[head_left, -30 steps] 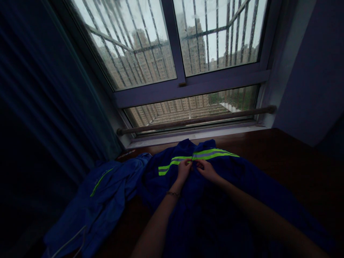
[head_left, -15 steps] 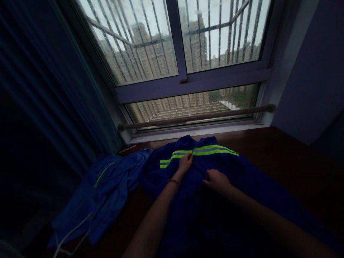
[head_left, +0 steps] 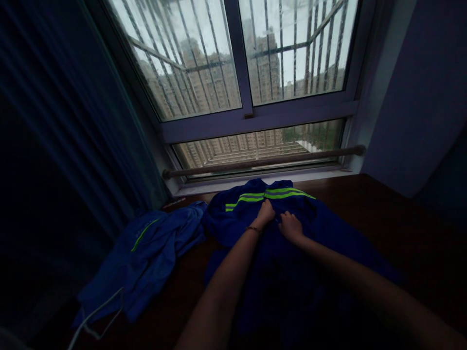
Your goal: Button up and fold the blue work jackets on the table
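- Where both hands meet, the front edges of a blue work jacket [head_left: 292,243] are pinched: left hand [head_left: 265,214] curled tight on the cloth just below the green reflective stripes [head_left: 251,198], right hand [head_left: 290,227] closed on the fabric just beside it, knuckles nearly touching the left.
- A thin bracelet [head_left: 252,228] is seen on the left wrist, just behind the grip.
- Jacket is spread flat under and around both forearms on a dark wooden surface [head_left: 394,218], collar end pointing away toward the window [head_left: 251,97].
- Handling, as judged: cloth is soft, light, limp; it'll bunch and slide if pulled by one layer, so hold is best taken at the front seam/hem edges w/ both hands, not mid-panel. Not fragile.
- Whether a zip or button is between the fingers can't be told; too dark.
- Left of the grip, well apart, a second blue garment [head_left: 146,253] lies crumpled, w/ a white cord [head_left: 97,316] trailing near it.
- Beyond the grip, a rail [head_left: 262,160] runs along the sill; a curtain [head_left: 73,121] hangs far left.
- No containers are seen.
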Tool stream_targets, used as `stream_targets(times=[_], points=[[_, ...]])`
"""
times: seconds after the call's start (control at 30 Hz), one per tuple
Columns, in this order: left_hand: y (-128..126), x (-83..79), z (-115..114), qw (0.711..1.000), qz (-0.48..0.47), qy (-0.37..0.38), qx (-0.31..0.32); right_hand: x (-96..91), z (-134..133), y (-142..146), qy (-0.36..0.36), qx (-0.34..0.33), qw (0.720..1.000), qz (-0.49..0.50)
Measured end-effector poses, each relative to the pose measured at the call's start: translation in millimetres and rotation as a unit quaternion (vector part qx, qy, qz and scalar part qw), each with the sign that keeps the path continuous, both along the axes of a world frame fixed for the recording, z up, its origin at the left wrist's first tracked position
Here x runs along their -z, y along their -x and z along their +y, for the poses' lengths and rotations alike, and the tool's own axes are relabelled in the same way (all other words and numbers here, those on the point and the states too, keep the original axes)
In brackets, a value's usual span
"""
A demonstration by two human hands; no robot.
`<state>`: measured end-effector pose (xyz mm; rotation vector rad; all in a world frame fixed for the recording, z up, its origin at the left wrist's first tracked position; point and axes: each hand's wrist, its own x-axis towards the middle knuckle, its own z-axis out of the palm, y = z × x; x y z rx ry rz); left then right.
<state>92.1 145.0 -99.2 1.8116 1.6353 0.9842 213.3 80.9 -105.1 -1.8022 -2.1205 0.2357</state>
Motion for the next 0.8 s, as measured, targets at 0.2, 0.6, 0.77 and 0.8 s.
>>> stream_targets(times=[0.2,0.6,0.77,0.8], points=[[8.6,20.1,-43.0,0.998,0.05,-0.028,-0.039,7.3,8.2,0.4,0.012,0.031,0.998,0.045],[16.0,22.8,-62.8,0.992,0.087,-0.088,-0.023,9.4,1.3,3.9,-0.04,-0.016,0.999,-0.008],[18.0,20.3,-68.8,0.992,0.05,-0.11,-0.037,9.0,9.5,-0.6,0.029,-0.015,0.991,0.131],[18.8,20.6,-69.0,0.993,0.039,-0.1,-0.038,8.7,12.3,-2.0,0.049,-0.014,0.986,0.158]])
